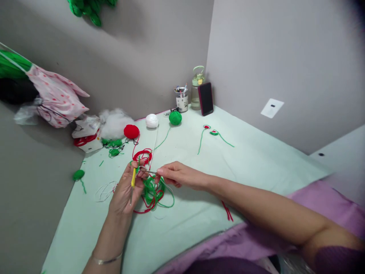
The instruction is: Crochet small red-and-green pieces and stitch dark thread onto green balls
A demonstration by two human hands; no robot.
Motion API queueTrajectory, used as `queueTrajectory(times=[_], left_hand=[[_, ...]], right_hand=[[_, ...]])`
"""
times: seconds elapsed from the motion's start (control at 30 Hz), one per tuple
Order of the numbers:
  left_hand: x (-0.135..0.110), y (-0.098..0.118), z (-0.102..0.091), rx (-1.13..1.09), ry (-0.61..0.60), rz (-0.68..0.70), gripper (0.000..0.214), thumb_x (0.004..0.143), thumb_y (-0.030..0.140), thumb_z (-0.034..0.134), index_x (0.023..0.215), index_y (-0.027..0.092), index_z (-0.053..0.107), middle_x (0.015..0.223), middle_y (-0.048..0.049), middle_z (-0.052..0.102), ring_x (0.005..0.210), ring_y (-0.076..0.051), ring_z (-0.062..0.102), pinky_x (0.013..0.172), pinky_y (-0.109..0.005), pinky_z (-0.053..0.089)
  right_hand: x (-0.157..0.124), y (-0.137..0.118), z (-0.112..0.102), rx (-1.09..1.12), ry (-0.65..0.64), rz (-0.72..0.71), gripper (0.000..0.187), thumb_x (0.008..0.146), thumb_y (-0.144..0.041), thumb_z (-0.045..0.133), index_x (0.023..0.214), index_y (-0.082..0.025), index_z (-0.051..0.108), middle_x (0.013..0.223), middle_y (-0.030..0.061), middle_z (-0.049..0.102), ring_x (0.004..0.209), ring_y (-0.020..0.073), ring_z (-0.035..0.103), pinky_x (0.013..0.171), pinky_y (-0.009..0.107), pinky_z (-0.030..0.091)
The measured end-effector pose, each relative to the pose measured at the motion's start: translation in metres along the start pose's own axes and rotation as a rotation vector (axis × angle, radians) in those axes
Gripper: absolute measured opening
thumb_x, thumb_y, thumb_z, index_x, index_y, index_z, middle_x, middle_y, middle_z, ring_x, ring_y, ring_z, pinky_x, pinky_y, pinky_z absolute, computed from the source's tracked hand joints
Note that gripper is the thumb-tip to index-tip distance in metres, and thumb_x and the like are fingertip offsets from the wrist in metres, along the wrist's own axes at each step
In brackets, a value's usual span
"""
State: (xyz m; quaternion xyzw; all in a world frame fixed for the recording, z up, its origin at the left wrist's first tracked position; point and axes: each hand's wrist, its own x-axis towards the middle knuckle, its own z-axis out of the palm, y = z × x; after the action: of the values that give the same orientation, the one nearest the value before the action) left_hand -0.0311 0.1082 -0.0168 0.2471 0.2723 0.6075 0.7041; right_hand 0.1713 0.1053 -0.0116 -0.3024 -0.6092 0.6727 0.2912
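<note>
My left hand (125, 190) is closed around a yellow-handled crochet hook (133, 179) and a small green crochet piece (138, 169), partly covered by the fingers. In a pinch, my right hand (176, 173) holds a thin metal needle (151, 172) that points left to the piece; its tip is hard to make out. Below and between both hands lies a loose tangle of green yarn (151, 190) mixed with red strands. Just beyond the left hand are loops of red yarn (142, 155). White yarn (106, 191) lies left of that hand.
Toward the back stand a red yarn ball (131, 131), a white ball (151, 121), a green ball (175, 118), a pen jar (181, 101), a bottle (195, 97) and a phone (205, 99). Stuffing (115, 123) is heaped at left. Two small crocheted pieces (214, 133) lie right.
</note>
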Motion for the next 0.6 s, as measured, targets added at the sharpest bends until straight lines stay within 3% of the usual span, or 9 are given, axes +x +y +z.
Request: queueTrajectory(times=[0.5,0.6], left_hand=[[-0.0038,-0.0007,-0.0004,0.001,-0.035,-0.012,0.011,0.084,0.004,0.075,0.082,0.013,0.070,0.092,-0.0039,0.075,0.059,-0.005,0.062,0.060,-0.017,0.060],[-0.0042,-0.0007,0.0004,-0.010,-0.030,-0.013,0.012,0.085,0.003,0.074,0.080,0.014,0.070,0.084,-0.0024,0.072,0.058,-0.006,0.062,0.061,-0.018,0.060]], right_hand=[[0.0023,0.0062,0.0053,0.058,0.072,-0.056,0.052,0.094,-0.064,0.056,0.090,-0.013,0.068,0.058,-0.0081,0.037,0.050,0.0068,0.029,0.048,0.022,0.024],[0.0022,0.0059,0.0061,0.055,0.072,-0.071,0.052,0.095,-0.063,0.055,0.089,-0.013,0.068,0.058,-0.0080,0.038,0.050,0.0069,0.030,0.048,0.022,0.023]])
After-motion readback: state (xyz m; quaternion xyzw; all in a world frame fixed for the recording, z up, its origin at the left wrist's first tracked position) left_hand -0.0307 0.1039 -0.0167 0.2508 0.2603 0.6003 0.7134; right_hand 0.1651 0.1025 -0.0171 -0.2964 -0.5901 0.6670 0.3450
